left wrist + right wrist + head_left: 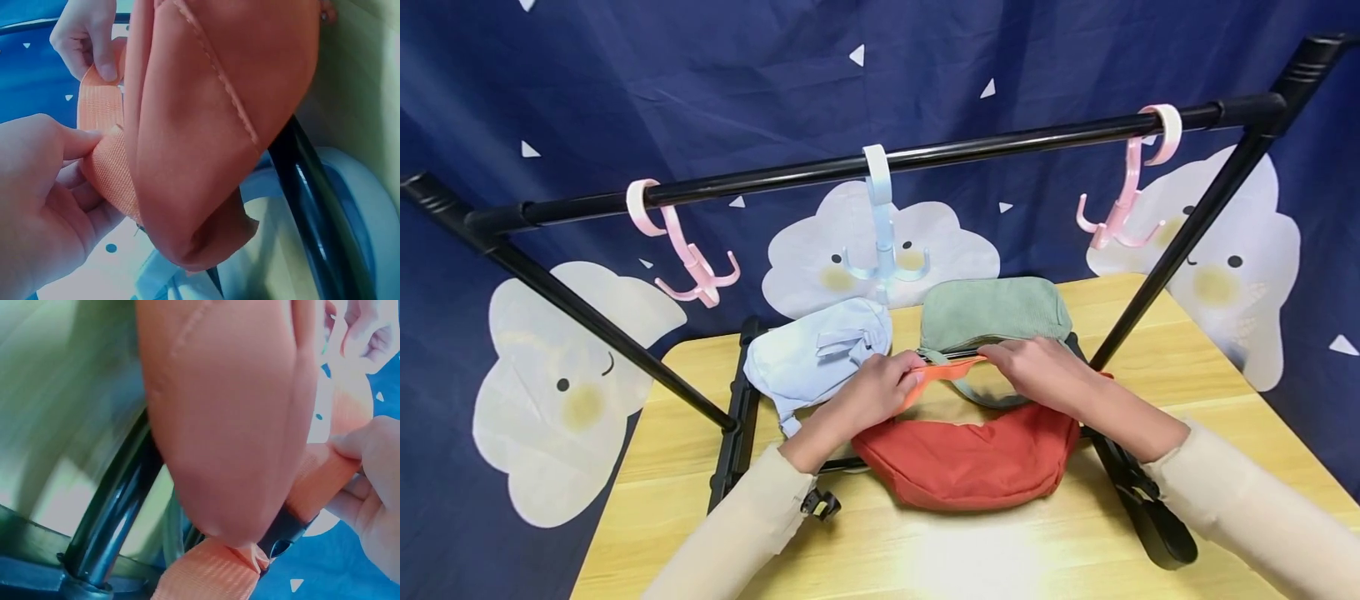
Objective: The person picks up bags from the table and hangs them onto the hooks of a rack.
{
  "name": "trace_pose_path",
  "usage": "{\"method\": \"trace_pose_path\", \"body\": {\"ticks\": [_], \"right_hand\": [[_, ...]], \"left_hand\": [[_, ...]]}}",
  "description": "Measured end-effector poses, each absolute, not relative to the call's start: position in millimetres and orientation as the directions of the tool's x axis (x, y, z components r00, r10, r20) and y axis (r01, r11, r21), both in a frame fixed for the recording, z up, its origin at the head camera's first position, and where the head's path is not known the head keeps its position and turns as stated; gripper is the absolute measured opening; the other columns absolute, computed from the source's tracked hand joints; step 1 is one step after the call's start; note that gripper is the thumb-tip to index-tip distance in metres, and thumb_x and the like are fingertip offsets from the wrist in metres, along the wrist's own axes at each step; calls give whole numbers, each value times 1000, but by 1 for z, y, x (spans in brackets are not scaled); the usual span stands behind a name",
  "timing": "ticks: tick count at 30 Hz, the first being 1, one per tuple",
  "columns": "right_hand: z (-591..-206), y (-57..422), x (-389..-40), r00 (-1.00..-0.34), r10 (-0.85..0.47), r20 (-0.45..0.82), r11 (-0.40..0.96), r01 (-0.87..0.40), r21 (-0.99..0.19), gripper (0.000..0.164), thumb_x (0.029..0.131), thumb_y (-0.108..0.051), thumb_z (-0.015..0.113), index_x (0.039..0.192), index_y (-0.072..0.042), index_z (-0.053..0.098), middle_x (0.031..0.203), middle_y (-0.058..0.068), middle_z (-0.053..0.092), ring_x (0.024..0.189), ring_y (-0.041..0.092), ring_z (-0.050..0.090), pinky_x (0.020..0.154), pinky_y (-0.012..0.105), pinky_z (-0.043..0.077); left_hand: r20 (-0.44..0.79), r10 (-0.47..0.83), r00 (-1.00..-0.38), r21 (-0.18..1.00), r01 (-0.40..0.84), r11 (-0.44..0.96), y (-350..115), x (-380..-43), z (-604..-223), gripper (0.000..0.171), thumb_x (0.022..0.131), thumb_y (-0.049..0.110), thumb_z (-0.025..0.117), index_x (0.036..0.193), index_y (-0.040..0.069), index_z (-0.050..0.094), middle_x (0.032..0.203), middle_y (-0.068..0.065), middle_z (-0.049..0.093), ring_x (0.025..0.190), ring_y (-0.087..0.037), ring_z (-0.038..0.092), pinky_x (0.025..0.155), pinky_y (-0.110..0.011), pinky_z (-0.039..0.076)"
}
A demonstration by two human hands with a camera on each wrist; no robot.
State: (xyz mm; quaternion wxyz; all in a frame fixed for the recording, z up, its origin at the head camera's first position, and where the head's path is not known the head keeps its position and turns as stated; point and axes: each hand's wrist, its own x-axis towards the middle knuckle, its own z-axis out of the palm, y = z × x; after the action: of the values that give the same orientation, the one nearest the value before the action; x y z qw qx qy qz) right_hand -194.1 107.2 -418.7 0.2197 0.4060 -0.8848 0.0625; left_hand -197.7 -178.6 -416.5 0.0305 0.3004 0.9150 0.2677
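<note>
A red waist bag (973,458) hangs in front of me, its orange strap (951,369) stretched between my two hands. My left hand (880,383) pinches the strap between thumb and fingers at its left part. At the right part, my right hand (1033,371) pinches the same strap; in the right wrist view a black buckle (284,534) sits near that hand (375,487). Behind the hands lie a light blue bag (820,350) at left and a green bag (996,312) at right.
A black rack bar (1000,150) spans above the wooden table (662,492). From it hang a pink hook (692,258) at left, a light blue hook (882,225) mid-bar and another pink hook (1123,204) at right. A blue curtain (700,75) with clouds stands behind.
</note>
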Motion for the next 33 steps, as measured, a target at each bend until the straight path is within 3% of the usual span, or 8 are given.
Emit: {"method": "trace_pose_path", "body": {"ticks": [4, 9, 16, 21, 33], "right_hand": [[-416, 108, -190, -544, -684, 486, 650, -757, 68, 30, 89, 8, 65, 113, -6, 72, 79, 0, 72, 61, 12, 63, 51, 30, 53], [-409, 107, -186, -502, -676, 540, 629, -775, 66, 31, 86, 9, 67, 115, -3, 72, 86, 5, 76, 60, 14, 65, 52, 30, 55], [-396, 107, -180, -488, -668, 562, 613, -789, 44, 34, 85, 10, 68, 117, -2, 71, 91, 8, 77, 63, 16, 69, 53, 30, 56], [-390, 106, -176, -491, -660, 568, 609, -793, 23, 36, 84, 12, 69, 117, -2, 71, 95, 9, 78, 69, 17, 72, 56, 32, 58], [-374, 103, -167, -483, -620, 618, 608, -794, -11, 33, 84, 12, 71, 116, 1, 72, 96, 10, 77, 80, 22, 77, 66, 37, 63]], "left_hand": [[208, 577, -789, 448, 602, 661, -180, -193, -413, 17, 108, 24, 57, 111, 13, 70, 66, 6, 55, 57, -7, 46, 65, -24, 47], [307, 589, -748, 346, 664, 663, -182, -189, -405, 19, 107, 23, 58, 114, 11, 71, 68, 3, 60, 59, -9, 47, 65, -26, 48], [364, 600, -712, 325, 701, 635, -184, -186, -398, 17, 106, 21, 60, 111, 11, 72, 64, 5, 56, 55, -6, 46, 65, -25, 47], [407, 588, -699, 319, 712, 626, -185, -184, -395, 19, 105, 19, 61, 110, 8, 75, 68, 1, 66, 57, -9, 56, 73, -31, 58], [489, 559, -670, 276, 727, 629, -184, -171, -377, 16, 104, 17, 63, 110, 6, 75, 74, 0, 71, 65, -13, 68, 75, -31, 62]]}}
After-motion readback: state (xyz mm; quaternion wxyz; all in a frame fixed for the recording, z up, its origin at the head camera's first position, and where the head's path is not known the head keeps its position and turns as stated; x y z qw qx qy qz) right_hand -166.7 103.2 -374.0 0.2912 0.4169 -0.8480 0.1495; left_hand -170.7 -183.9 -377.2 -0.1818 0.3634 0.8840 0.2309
